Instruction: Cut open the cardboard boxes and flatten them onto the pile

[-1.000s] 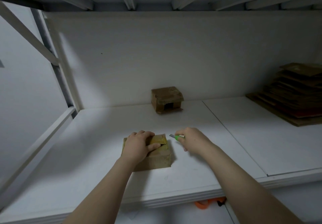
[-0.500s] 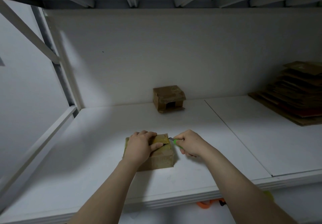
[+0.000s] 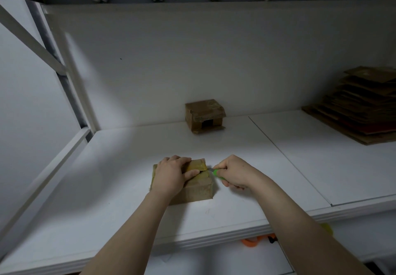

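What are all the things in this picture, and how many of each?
small brown cardboard box with yellowish tape: 1, brown, near the shelf's front, under the left grip
small brown cardboard box with a dark opening: 1, brown, at the back by the wall
pile of flattened brown cardboard: 1 pile, brown, far right on the shelf
green-handled cutter: 1, green, in the right grip, tip at the taped box's top edge
white shelf board: 1, white, under everything
orange thing: 1, orange, below the shelf; cannot tell what it is
left grip: 1 bare hand, holds the taped box
right grip: 1 bare hand, holds the cutter
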